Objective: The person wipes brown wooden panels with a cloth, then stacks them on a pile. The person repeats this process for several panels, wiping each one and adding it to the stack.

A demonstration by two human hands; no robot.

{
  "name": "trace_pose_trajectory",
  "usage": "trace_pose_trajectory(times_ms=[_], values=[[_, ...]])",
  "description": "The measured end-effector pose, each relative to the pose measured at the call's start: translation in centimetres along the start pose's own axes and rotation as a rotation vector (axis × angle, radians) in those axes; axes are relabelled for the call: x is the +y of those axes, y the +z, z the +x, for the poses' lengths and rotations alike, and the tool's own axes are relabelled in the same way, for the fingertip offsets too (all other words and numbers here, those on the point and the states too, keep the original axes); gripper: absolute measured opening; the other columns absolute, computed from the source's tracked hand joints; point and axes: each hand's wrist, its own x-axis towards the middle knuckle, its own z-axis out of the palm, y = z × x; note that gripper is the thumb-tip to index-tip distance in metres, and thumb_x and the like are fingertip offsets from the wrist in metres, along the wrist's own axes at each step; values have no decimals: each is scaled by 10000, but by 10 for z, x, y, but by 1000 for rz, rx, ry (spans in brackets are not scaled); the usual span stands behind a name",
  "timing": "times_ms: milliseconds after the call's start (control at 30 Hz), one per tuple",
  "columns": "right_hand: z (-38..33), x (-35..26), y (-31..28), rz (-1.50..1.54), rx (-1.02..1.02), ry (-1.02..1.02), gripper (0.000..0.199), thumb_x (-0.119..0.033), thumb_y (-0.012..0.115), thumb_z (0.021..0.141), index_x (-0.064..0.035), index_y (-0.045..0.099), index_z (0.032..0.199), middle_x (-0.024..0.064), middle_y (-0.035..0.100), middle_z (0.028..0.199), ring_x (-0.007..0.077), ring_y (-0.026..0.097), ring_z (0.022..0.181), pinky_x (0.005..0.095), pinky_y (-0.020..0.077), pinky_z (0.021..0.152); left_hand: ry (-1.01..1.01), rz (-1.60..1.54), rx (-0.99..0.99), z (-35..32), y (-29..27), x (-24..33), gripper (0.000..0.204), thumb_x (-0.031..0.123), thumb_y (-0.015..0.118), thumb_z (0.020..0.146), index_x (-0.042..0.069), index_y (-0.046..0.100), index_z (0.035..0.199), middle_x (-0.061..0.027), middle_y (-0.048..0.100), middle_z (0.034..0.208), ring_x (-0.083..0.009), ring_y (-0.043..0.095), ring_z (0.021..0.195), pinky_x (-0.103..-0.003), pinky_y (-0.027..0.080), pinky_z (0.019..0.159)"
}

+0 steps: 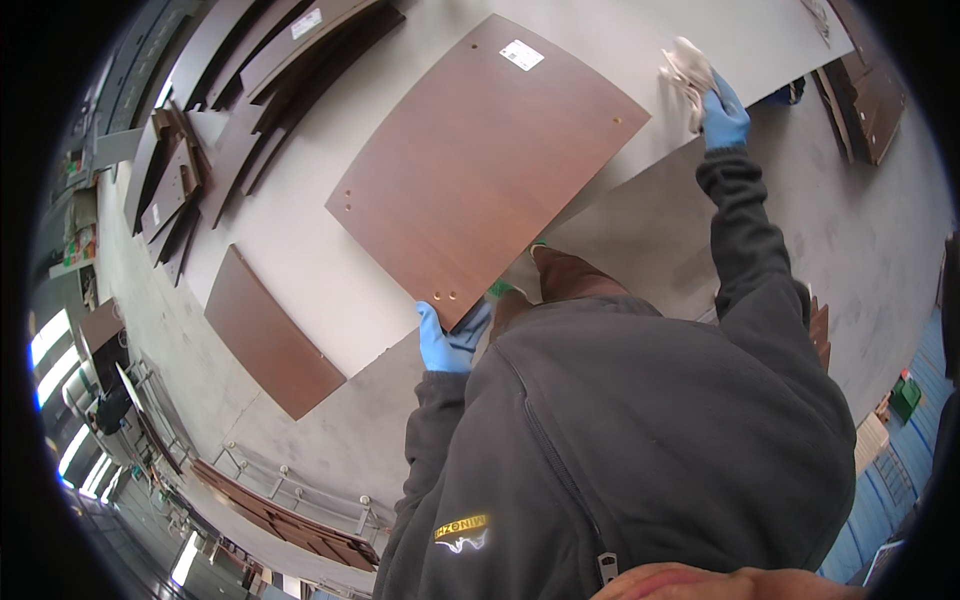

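A large brown wooden panel (490,160) lies over a pale worktop, with a white label near its far edge and drilled holes by its corners. At its near left corner, my left hand (447,340) in a blue glove grips the panel's edge, thumb on top and fingers partly hidden underneath. Off the panel's right end, my right hand (725,112), also gloved in blue, is closed on a crumpled whitish cloth (689,78). The cloth is apart from the panel, above the worktop's right part.
The pale worktop (300,260) carries a smaller brown panel (270,335) at its left front. Stacked dark brown boards (270,70) fill the far left. More boards (868,100) stand at the far right. Rails with long brown boards (290,520) are at lower left.
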Motion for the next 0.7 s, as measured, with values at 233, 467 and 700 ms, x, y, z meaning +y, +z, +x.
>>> trace_pose_trajectory(times_ms=[233, 467, 700], values=[[-48, -27, 43, 483, -45, 338, 404, 0, 630, 1005, 61, 632, 1404, 113, 727, 1272, 176, 708, 1067, 292, 592, 911, -94, -68, -309, -105, 89, 54, 485, 499, 484, 1116, 56, 517, 1312, 0, 407, 902, -126, 326, 723, -307, 355, 698], [-8, -89, 115, 477, -292, 140, 576, -79, 699, 996, 77, 491, 1510, 178, 627, 1445, 223, 663, 1217, 326, 574, 988, -228, 22, -269, -146, 133, 78, 482, 491, 499, 1110, 38, 604, 1238, -36, 566, 840, -131, 443, 619, -341, 456, 684], [90, -144, 138, 588, -816, 122, 776, 76, 751, 896, -144, 442, 1573, 156, 556, 1539, 309, 646, 1270, 461, 633, 960, -267, -22, -273, -142, 119, 97, 511, 520, 483, 1104, 55, 670, 1200, -76, 724, 854, -189, 546, 531, -428, 564, 717]])
